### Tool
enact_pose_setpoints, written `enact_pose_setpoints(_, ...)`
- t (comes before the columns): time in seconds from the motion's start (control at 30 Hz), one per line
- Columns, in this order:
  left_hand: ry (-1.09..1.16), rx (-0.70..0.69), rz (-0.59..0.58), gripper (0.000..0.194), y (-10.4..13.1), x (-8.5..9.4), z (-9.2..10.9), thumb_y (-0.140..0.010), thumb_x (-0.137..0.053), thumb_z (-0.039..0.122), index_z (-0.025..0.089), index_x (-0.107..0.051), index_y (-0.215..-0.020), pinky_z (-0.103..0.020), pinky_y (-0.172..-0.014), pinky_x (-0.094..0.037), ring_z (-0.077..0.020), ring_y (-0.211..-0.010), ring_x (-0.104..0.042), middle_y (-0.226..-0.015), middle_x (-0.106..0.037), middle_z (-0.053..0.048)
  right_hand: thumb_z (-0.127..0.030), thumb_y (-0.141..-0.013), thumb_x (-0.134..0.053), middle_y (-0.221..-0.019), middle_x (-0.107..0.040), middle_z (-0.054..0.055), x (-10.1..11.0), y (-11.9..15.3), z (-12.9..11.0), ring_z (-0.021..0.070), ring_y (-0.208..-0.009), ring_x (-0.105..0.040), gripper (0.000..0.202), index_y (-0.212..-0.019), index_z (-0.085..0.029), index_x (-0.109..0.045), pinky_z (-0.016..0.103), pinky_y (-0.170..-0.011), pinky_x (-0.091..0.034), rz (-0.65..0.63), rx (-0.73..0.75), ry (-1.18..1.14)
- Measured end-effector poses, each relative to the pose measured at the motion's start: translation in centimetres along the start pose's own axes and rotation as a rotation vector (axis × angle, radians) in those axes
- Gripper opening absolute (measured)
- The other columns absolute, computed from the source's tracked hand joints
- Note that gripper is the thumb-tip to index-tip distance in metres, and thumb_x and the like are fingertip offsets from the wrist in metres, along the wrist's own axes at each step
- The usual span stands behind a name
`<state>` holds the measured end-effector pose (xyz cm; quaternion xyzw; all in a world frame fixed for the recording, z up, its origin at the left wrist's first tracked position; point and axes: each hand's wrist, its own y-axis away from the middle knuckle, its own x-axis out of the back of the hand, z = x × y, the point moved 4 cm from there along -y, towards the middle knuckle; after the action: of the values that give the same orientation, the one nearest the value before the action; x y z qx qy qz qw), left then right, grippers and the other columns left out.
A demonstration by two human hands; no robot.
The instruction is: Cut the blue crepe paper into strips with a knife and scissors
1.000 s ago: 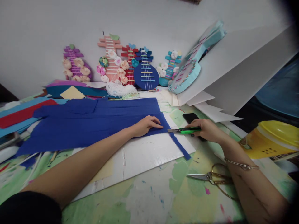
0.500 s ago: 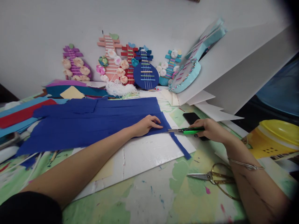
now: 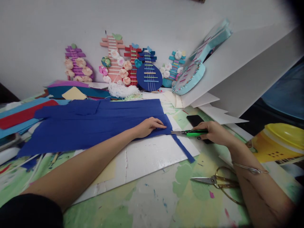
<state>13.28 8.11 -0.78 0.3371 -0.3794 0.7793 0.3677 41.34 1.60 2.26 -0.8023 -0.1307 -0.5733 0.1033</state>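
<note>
My left hand point(image 3: 151, 127) lies on a wide sheet of blue crepe paper or cloth point(image 3: 95, 129), fingers stretched toward its right edge. In my right hand point(image 3: 212, 132) is a green and black utility knife point(image 3: 190, 133), gripped by the handle with its blade pointing left. The blade tip meets the blue sheet's right edge just beyond my left fingertips. From that spot a narrow blue strip point(image 3: 184, 149) hangs toward me. Underneath is a white foam board point(image 3: 147, 155), partly covered by the sheet.
Gold-handled scissors point(image 3: 215, 181) rest near my right forearm. A black phone point(image 3: 194, 120) lies behind the knife. Decorated lute-shaped crafts point(image 3: 149, 76) lean on the wall. Large white boards point(image 3: 228, 79) tilt at right, above a yellow tub point(image 3: 280, 142). Coloured sheets point(image 3: 26, 114) are piled left.
My left fingers have flattened slightly on the blue sheet. The knife stays at nearly the same spot on the sheet's edge, and the view has shifted very little.
</note>
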Motion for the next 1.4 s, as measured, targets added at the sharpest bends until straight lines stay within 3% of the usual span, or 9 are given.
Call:
enact_pose_setpoints(0.4, 0.083, 0.021, 0.038, 0.053, 0.2, 0.2, -0.1, -0.082, -0.041, -0.007, 0.026, -0.068, -0.112, -0.036, -0.098, -0.041, -0.0149, -0.109, -0.058, -0.119, -0.064, -0.004, -0.015, -0.063, -0.064, -0.096, -0.072, 0.004, 0.2, 0.1, 0.3, 0.0244, -0.089, -0.063, 0.041, -0.102, -0.022, -0.075, 0.033, -0.079, -0.048, 0.022, -0.004, -0.037)
enact_pose_setpoints(0.7, 0.103, 0.023, 0.052, 0.045, 0.2, 0.2, -0.1, -0.085, -0.045, -0.002, 0.026, -0.069, -0.111, -0.036, -0.099, -0.042, -0.0151, -0.107, -0.058, -0.117, -0.065, -0.004, -0.010, -0.066, -0.060, -0.096, -0.070, 0.004, -0.6, -0.5, -1.5, 0.0222, -0.087, -0.062, 0.043, -0.104, -0.024, -0.074, 0.032, -0.078, -0.046, -0.014, 0.080, -0.036)
enact_pose_setpoints(1.4, 0.156, 0.016, 0.088, 0.047, 0.3, 0.3, -0.4, -0.081, -0.045, -0.004, 0.023, -0.070, -0.110, -0.034, -0.096, -0.045, -0.0149, -0.107, -0.060, -0.113, -0.069, -0.004, -0.008, -0.066, -0.061, -0.100, -0.070, 0.003, -0.6, -0.8, -1.4, 0.0240, -0.091, -0.063, 0.043, -0.103, -0.025, -0.074, 0.031, -0.079, -0.046, 0.095, 0.068, -0.012)
